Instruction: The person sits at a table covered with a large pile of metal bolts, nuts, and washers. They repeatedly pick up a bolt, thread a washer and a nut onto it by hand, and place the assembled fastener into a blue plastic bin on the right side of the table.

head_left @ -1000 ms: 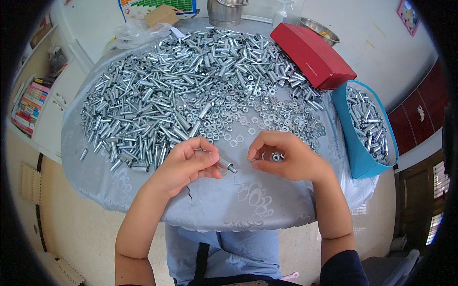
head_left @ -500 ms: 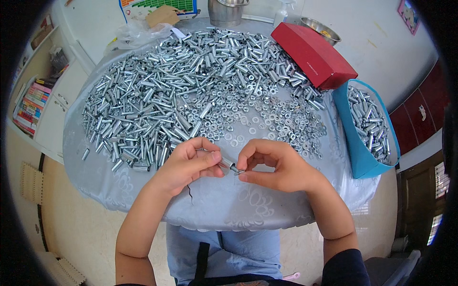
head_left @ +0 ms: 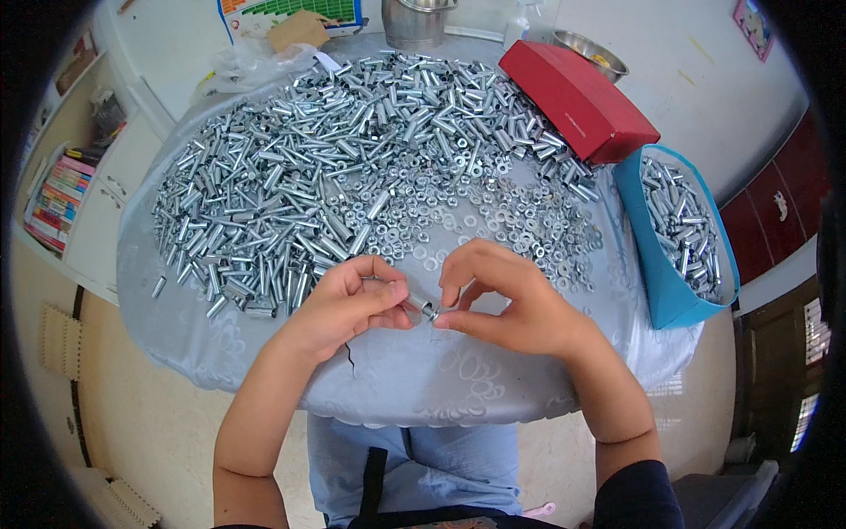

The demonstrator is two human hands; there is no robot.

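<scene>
Just above the table's near edge, my left hand [head_left: 352,304] pinches a silvery expansion bolt [head_left: 416,301] between thumb and fingers. Its sleeve end points right, toward the other hand. A small shiny ring [head_left: 434,315], a washer or nut, sits at that end; which of the two is too small to tell. My right hand [head_left: 511,304] has its thumb tip against this ring, while the index finger is raised a little away from the thumb. Beyond both hands lies a broad heap of loose metal sleeves and bolts [head_left: 264,176], with scattered washers and nuts [head_left: 520,225] in front.
A blue fabric bin [head_left: 648,256] full of assembled bolts stands at the right. Behind it are a red box [head_left: 577,101] and a metal bowl [head_left: 608,55]. A steel pot [head_left: 414,25] and plastic bag [head_left: 256,63] sit at the back of the cloth-covered table [head_left: 370,388].
My right index finger has lifted and spread from the thumb. The small ring now sits against the end of the bolt. My left hand has hardly moved.
</scene>
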